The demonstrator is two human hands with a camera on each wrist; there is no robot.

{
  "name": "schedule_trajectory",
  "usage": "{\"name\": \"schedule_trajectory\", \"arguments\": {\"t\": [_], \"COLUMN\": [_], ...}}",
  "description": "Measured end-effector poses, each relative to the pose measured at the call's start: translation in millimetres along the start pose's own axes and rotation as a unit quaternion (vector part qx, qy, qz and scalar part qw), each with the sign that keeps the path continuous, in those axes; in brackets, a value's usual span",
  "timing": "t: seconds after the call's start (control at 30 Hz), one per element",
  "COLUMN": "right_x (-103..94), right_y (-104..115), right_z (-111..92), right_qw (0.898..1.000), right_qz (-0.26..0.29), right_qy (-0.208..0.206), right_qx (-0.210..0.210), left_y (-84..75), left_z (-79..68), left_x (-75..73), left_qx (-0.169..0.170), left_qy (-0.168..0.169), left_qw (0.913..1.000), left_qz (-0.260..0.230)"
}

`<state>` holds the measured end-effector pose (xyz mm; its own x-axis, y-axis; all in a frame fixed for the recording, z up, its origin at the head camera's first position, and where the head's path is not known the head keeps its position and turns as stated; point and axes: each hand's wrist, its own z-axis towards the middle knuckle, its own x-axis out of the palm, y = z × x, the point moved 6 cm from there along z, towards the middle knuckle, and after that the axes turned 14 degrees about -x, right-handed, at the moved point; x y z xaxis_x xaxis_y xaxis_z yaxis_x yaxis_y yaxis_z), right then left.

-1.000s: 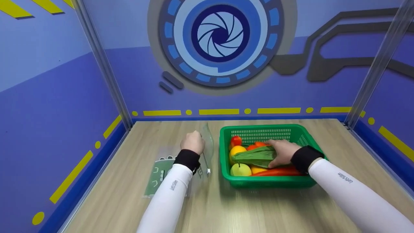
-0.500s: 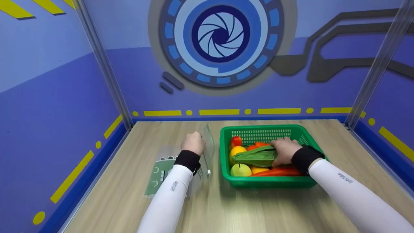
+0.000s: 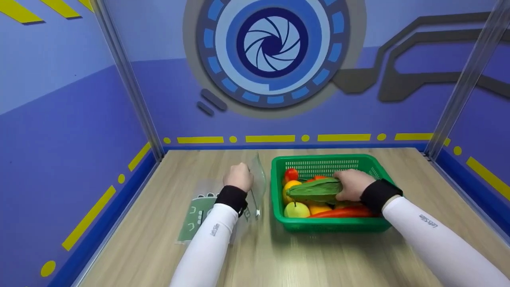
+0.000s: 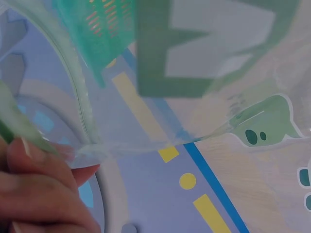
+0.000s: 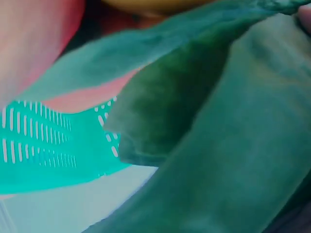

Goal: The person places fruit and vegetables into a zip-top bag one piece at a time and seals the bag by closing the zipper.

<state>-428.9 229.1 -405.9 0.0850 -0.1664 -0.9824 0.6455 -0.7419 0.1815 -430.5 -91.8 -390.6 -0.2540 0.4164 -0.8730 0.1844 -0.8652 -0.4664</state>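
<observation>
Left wrist alone shows the left hand [image 4: 46,194] pinching the clear bag [image 4: 170,88]; the right hand [image 3: 352,185] grips green leaves [image 3: 316,189].

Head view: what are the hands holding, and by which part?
Left hand pinches the clear bag by its raised rim; right hand grips the green leaves by their right end.

Broad green leaves [image 5: 233,131] before a slotted green basket [image 5: 48,179]

bag [image 3: 197,215] part hid by l sleeve [image 3: 208,243] | leafy veg [image 5: 233,141] cut off, r-wrist view
</observation>
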Motion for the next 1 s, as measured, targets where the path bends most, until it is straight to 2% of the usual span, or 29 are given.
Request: {"name": "schedule_trajectory", "arguments": {"t": [0.23,0.53,0.77,0.9,1.0], "right_x": [-19.1,-34.2,-31.8,-26.6,-22.7], "right_y": [11,66,102,116,126], "right_z": [2,28,43,54,62], "right_qw": [0.998,0.994,0.982,0.979,0.977], "right_qz": [-0.028,-0.062,-0.151,-0.176,-0.183], "right_qy": [-0.048,-0.069,-0.070,-0.064,-0.066], "right_qx": [-0.012,-0.064,-0.085,-0.081,-0.087], "left_y": [-1.5,-8.2,-19.0,-28.8,-37.2], "left_z": [-2.4,-6.3,-11.3,-15.7,-19.7], "left_x": [-2.3,-3.6,-4.3,-5.9,-8.3], "left_qx": [-0.006,0.012,0.022,0.033,0.049], "left_qy": [0.003,-0.002,0.008,0.018,0.010], "left_qw": [1.0000,0.9998,0.9995,0.9985,0.9979], "left_qz": [-0.003,-0.014,-0.023,-0.039,-0.042]}}
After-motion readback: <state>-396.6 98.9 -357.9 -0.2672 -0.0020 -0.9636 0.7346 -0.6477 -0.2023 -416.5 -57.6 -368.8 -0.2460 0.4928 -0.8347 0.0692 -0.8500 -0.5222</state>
